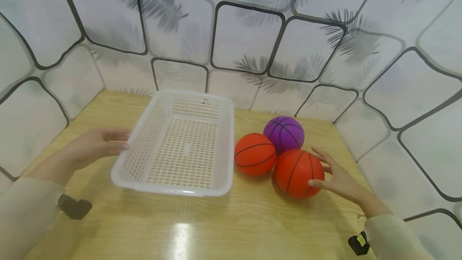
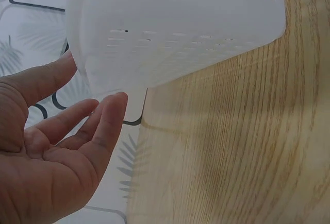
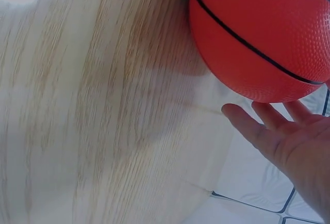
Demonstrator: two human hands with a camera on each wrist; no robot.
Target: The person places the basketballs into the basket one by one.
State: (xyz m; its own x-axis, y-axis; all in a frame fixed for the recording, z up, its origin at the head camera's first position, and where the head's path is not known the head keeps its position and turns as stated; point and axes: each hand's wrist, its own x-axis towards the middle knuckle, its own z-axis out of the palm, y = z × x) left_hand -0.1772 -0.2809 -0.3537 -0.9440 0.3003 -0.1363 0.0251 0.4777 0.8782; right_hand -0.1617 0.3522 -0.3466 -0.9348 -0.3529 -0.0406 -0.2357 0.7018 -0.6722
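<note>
A white plastic basket (image 1: 187, 192) with perforated walls and floor sits on the table, left of centre. My left hand (image 1: 95, 145) is at its left side, the fingertips (image 2: 119, 100) close to the outer wall and the thumb by the rim; firm contact cannot be made out. To the right, my right hand (image 1: 339, 177) reaches to the nearest red basketball (image 1: 297, 173), with fingers (image 3: 242, 121) spread loosely at its right side. Another red basketball (image 1: 254, 155) and a purple basketball (image 1: 284, 133) lie against it, forming a cluster.
The light wooden table (image 1: 231, 228) carries everything and meets patterned wall covering (image 1: 249, 35) at the back and both sides. The red basketball at left lies just beside the basket's right wall.
</note>
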